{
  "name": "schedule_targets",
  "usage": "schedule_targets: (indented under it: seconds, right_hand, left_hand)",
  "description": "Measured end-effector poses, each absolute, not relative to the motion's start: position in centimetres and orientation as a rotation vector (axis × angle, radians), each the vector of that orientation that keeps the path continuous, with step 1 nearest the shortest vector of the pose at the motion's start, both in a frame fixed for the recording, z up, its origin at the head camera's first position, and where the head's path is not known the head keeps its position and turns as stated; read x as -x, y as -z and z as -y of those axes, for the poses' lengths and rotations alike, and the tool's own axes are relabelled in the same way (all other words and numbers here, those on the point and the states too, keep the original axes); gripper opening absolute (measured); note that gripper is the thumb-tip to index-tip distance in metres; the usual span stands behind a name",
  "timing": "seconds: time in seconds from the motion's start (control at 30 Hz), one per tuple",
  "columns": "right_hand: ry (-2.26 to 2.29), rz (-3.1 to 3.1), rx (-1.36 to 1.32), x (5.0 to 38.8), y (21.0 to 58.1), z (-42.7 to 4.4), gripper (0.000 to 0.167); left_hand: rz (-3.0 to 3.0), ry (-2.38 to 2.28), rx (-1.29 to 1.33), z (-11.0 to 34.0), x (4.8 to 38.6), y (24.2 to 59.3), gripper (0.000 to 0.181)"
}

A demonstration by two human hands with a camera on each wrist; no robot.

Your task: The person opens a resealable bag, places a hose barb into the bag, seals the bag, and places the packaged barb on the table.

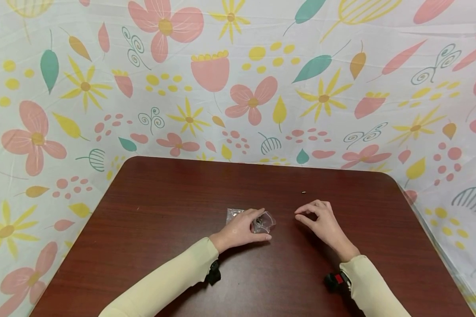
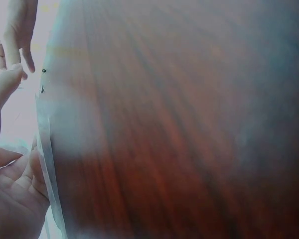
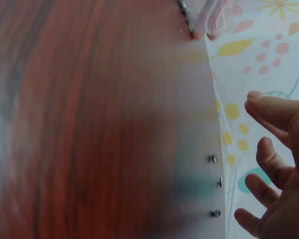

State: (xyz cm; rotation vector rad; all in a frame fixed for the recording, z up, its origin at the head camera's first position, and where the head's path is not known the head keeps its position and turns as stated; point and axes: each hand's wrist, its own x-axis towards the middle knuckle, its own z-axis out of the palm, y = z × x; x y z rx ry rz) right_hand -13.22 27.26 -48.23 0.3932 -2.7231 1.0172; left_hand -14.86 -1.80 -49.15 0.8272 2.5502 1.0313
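In the head view my left hand (image 1: 239, 230) rests over a small clear plastic bag (image 1: 268, 221), thumb and index finger spread on either side of it. Dark little metal pieces (image 1: 259, 220) show inside the bag. My right hand (image 1: 323, 223) hovers over the table to the right, thumb and index fingertips near each other, and I see nothing between them. Beyond it lies a tiny metal piece (image 1: 303, 192). Close to the right fingers, the right wrist view shows three small metal pieces, among them a stud-like one (image 3: 213, 158), standing apart on the tabletop.
Both hands work above a dark red-brown wooden table (image 1: 162, 189) with rounded far corners. Behind it hangs a white cloth (image 1: 285, 97) printed with flowers and leaves. Black wrist cameras (image 1: 213, 273) sit under the cream sleeves (image 1: 170, 281).
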Motion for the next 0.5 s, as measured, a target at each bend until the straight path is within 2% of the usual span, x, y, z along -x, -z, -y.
schedule_targets:
  seconds: [0.5]
  right_hand:
    - [-1.047,2.715,-0.337,13.8,48.6,-30.9,0.013]
  left_hand:
    - [-2.537,-1.032,-0.824,1.8,14.8,49.1,0.087]
